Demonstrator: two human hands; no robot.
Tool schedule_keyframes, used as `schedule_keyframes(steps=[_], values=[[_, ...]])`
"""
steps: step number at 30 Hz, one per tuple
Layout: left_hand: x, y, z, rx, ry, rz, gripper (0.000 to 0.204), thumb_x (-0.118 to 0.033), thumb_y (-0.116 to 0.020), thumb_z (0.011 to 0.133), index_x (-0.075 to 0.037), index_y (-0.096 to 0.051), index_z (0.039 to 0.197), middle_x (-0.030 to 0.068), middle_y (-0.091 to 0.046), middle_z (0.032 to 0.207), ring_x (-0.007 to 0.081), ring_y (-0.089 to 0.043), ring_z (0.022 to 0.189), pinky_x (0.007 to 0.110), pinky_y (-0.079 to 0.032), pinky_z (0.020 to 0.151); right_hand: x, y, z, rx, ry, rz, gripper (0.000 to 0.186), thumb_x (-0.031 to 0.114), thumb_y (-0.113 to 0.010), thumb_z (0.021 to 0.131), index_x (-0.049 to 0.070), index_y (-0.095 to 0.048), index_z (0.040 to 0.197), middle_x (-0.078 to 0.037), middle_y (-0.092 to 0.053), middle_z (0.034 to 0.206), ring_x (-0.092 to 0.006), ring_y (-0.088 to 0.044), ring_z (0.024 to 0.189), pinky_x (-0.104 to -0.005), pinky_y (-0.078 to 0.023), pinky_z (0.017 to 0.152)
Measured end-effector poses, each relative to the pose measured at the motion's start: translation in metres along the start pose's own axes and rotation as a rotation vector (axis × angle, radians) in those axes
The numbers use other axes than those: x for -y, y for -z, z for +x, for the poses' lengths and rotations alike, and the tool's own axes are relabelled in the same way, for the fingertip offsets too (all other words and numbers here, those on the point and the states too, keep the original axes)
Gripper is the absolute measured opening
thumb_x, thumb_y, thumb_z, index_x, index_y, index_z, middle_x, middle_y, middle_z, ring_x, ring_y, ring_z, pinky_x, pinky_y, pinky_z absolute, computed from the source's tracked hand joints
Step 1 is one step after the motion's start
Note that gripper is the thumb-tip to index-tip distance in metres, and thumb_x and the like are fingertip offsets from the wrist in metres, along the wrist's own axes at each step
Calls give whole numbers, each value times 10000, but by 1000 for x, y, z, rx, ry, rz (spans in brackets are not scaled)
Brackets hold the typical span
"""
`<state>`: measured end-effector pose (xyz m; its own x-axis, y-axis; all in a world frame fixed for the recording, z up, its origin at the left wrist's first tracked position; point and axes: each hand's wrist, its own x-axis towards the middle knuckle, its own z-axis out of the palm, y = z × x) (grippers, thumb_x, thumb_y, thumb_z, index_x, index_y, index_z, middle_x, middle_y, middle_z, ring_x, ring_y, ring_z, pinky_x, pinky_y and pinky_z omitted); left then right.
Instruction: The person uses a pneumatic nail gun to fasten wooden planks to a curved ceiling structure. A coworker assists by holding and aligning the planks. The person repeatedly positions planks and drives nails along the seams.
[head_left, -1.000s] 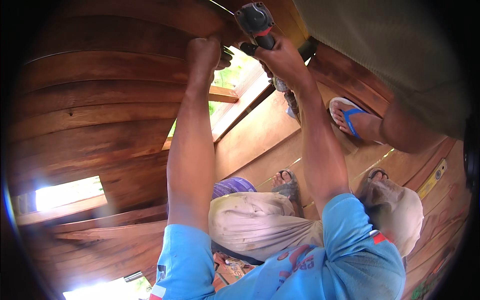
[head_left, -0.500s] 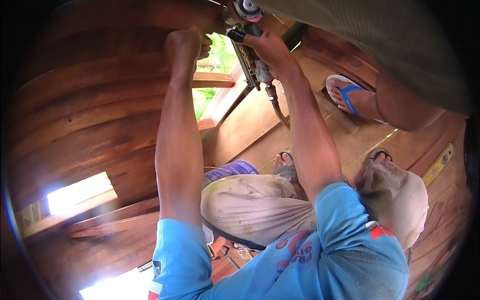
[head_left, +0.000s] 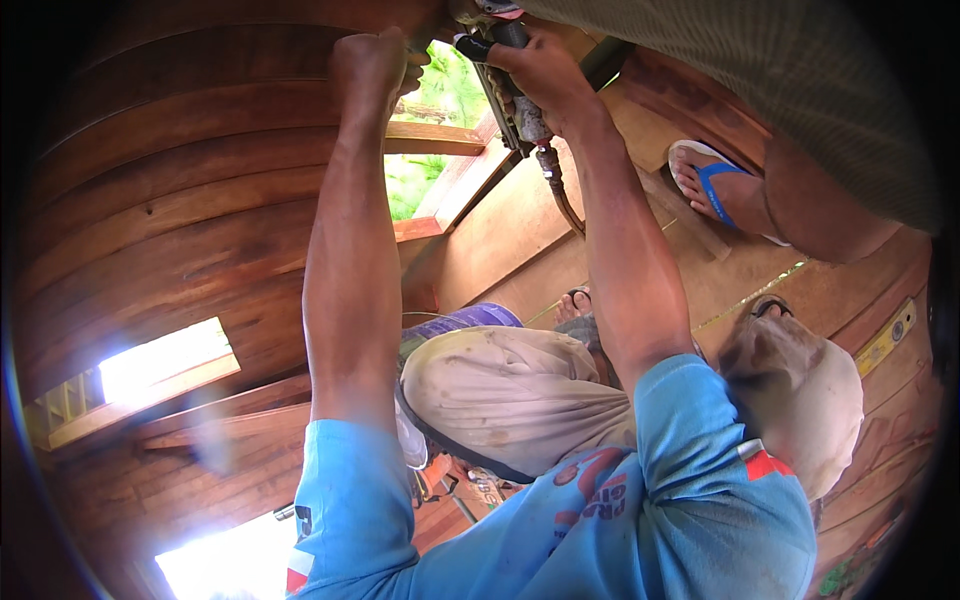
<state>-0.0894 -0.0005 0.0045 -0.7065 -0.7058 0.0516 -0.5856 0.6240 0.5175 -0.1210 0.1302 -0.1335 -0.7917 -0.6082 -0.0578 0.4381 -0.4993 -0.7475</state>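
My right hand is wrapped round the handle of an air nail gun at the top of the view. A dark covering sits on its thumb. The tool's upper end runs out of the picture, and an air hose hangs from its lower end. To the left, my left hand is raised and closed in front of the dark plank wall. Its fingers face away, so what they grip, if anything, is hidden. Both arms are stretched forward, with a gap between the hands.
A framed opening shows greenery behind the hands. Another person's foot in a blue-strapped sandal stands on the plank floor at right. A yellow spirit level lies at far right. A purple bucket is beside my knee.
The whole view has shifted slightly, with the floor, foot and opening sliding rightward. Both hands appear a little higher in the picture. My right hand keeps its hold on the nail gun.
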Motion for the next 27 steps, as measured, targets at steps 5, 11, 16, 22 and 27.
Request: schedule_keyframes(steps=[5,11,16,22,27], values=[[1,-1,-1,-72,-42,161,343,-192,-575,926,106,-737,881,152,-762,736,194,-742,595,322,-612,595,1,0,4,3,-54,-65,260,235,-750,853,13,-657,952,-40,-568,700,-131,-532,541,-323,-444,486],[-4,-9,-4,-144,-92,326,338,-212,-578,896,59,-745,783,140,-756,699,202,-751,597,320,-608,627,-11,6,12,-77,7,2,242,208,-734,842,-6,-673,936,-57,-604,719,-137,-564,571,-327,-451,511],[8,-14,9,-176,-90,337,337,-217,-591,885,53,-741,750,124,-750,674,204,-746,576,334,-598,599,-8,16,11,-45,-40,-106,262,227,-724,855,-11,-675,952,-62,-617,773,-128,-579,613,-314,-466,533],[25,-7,29,-140,-168,324,270,-193,-633,899,57,-736,900,210,-758,897,342,-754,805,442,-583,697,-4,9,7,-53,-98,-122,246,231,-731,866,2,-672,933,-58,-624,762,-128,-580,602,-312,-470,538],[31,-1,38,-157,-305,422,261,-184,-682,918,69,-721,967,243,-740,922,407,-728,856,474,-557,705,-2,8,4,-20,-95,-123,244,227,-734,863,3,-671,932,-57,-623,759,-129,-580,600,-313,-469,538]])
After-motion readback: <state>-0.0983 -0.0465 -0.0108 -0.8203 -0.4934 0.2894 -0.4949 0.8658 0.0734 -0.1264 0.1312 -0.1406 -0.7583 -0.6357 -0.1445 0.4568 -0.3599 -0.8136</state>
